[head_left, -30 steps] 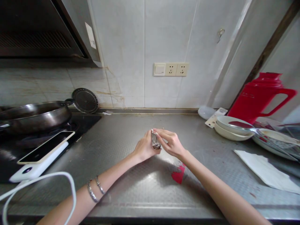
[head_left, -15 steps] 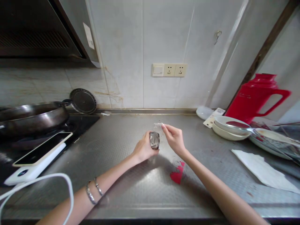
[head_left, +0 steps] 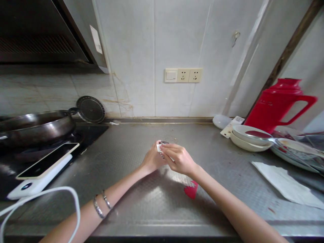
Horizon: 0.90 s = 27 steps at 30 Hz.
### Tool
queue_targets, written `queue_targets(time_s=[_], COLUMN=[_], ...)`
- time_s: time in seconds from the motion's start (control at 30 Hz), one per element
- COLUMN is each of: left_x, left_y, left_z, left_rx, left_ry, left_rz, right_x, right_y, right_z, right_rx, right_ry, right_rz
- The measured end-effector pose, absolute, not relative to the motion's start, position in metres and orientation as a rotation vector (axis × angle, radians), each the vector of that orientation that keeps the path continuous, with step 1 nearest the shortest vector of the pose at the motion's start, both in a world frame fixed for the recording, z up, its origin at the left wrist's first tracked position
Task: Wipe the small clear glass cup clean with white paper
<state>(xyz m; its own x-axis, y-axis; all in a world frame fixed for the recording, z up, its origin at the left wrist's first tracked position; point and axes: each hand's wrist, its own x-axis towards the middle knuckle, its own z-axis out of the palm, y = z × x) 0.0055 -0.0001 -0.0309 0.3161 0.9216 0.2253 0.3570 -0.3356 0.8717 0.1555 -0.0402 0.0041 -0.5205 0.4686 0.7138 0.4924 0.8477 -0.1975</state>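
No legible text, hood label (head_left: 96, 39) blurred

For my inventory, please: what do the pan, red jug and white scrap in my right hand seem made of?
Pan: metal, likely steel; grey, reflective side.
Jug: probably plastic; glossy red, moulded-looking handle.
Scrap: perhaps paper; plain white, but too small to tell.

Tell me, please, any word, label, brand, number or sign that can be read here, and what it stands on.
No text is legible.
Red plastic jug: pale print, too blurred to read.
White rectangular sticker on the dark range hood: too small to read.
Flat white card beside the pale round bowls: marks too small.
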Motion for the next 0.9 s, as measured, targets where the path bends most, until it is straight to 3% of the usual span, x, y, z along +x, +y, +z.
queue_targets(time_s=[0.13,0.27,0.7,0.9], left_x=[0.004,0.005,0.004,0.002], left_y=[0.002,-0.003,-0.004,0.006], left_z=[-0.029,-0.025,-0.023,-0.03], left_rx=[2.082,2.053,1.964,1.749], left_ry=[1.208,1.232,1.267,1.031], left_rz=[1.007,1.094,1.1,1.137], right_x=[0.158,0.167,0.153,0.16], right_y=[-0.042,-0.03,-0.029,-0.03], right_z=[0.011,0.012,-0.016,-0.007], right_rx=[-0.819,-1.088,-0.781,-0.915], right_ry=[-1.917,-1.489,-1.784,-1.614], right_rz=[0.152,0.133,0.036,0.256])
